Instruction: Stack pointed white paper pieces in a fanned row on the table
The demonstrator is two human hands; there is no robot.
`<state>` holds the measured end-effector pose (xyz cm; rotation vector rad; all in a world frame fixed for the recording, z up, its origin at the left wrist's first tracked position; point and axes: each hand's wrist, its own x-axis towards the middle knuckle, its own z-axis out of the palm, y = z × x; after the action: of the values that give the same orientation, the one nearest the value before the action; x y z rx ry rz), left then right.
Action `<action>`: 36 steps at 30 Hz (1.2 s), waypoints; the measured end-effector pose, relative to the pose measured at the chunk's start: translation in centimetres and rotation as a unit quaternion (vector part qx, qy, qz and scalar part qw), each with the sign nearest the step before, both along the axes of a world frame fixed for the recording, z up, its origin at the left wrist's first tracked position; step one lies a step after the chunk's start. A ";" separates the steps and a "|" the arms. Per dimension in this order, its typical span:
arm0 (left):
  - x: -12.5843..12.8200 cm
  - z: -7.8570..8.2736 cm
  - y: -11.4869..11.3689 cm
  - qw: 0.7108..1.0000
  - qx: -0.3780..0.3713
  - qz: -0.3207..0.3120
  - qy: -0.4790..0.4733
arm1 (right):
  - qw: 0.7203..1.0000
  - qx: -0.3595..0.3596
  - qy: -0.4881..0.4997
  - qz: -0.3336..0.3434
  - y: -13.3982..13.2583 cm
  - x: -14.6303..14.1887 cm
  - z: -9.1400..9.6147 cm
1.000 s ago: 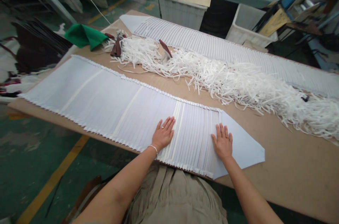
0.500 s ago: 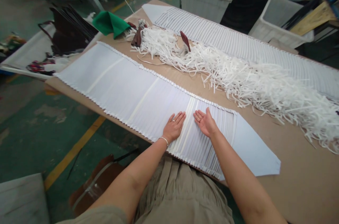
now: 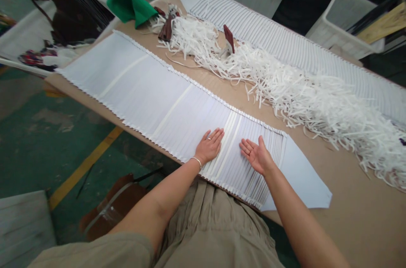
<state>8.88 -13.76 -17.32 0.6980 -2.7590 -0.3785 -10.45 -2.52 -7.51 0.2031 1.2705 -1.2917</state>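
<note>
A long row of overlapping white sheets (image 3: 133, 86), fanned out with stepped edges, lies along the near side of the brown table (image 3: 358, 234). My left hand (image 3: 209, 145) rests palm down on the row, fingers stretched out, with a ring and a bracelet on it. To its right, my right hand (image 3: 256, 154) is held palm turned inward and upward, fingers extended and thumb raised, over the more widely spaced strips. Neither hand grips anything. At the row's right end a plain white pointed sheet (image 3: 307, 179) shows whole.
A heap of white paper-like strips (image 3: 304, 90) runs along the table's middle. Behind it lies a second fanned row (image 3: 253, 27). Green cloth (image 3: 130, 8) and dark red pieces sit at the far left. Pale bins (image 3: 349, 18) stand beyond the table, and a brown bundle (image 3: 111, 209) below it.
My right hand has moved a little to the right, away from my left hand, across the strips. My left hand stays about where it was on the sheets. The camera view has shifted slightly.
</note>
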 end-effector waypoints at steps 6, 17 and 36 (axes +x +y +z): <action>0.0 0.0 0.1 1.000 0.002 -0.001 -0.004 | 0.998 0.005 -0.041 0.047 0.5 3.6 0.0; 0.2 0.5 0.3 1.000 0.008 -0.014 -0.022 | 0.997 0.022 -0.034 0.069 2.8 6.7 -0.5; 0.2 0.6 0.4 0.999 0.019 0.013 -0.023 | 0.999 -0.003 0.041 -0.021 2.6 -1.9 0.7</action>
<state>9.06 -13.35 -16.71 0.7588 -2.7890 -0.4145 -12.31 0.13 -6.83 0.1746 1.3383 -1.3514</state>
